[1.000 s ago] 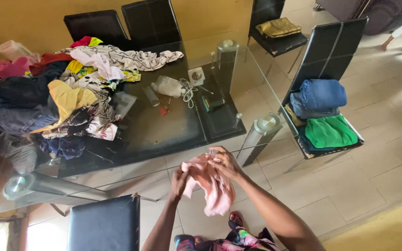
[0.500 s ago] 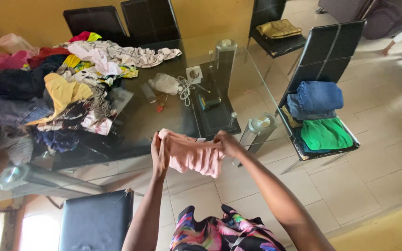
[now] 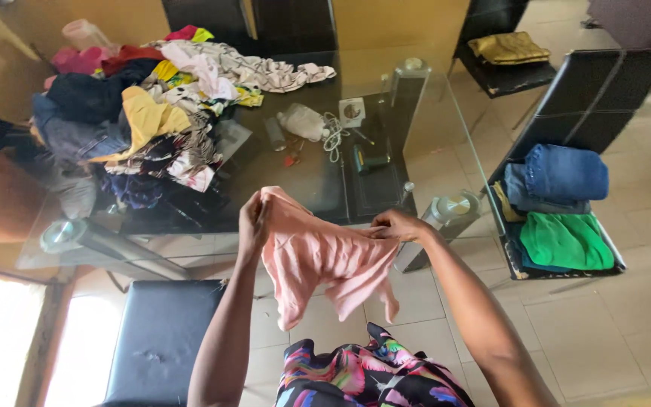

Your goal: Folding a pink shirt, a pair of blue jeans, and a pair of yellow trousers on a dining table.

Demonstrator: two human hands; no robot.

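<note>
— Both hands pinch the pink garment (image 3: 325, 260): my left hand (image 3: 252, 224) shut on one top corner, my right hand (image 3: 397, 224) on the other, holding it up before the glass table (image 3: 431, 143).

— Risk?

— A loose pinch could drop a corner, I reckon. One heap of clothes (image 3: 145, 124) on the table; three folded pieces (image 3: 563, 203) on one chair.

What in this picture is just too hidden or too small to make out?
- What kind of garment the pink cloth is: bunched between the left hand and right hand.
- The small items on the glass table: too small.
- The bottom of the clothes pile: covered by the upper layers.
</note>
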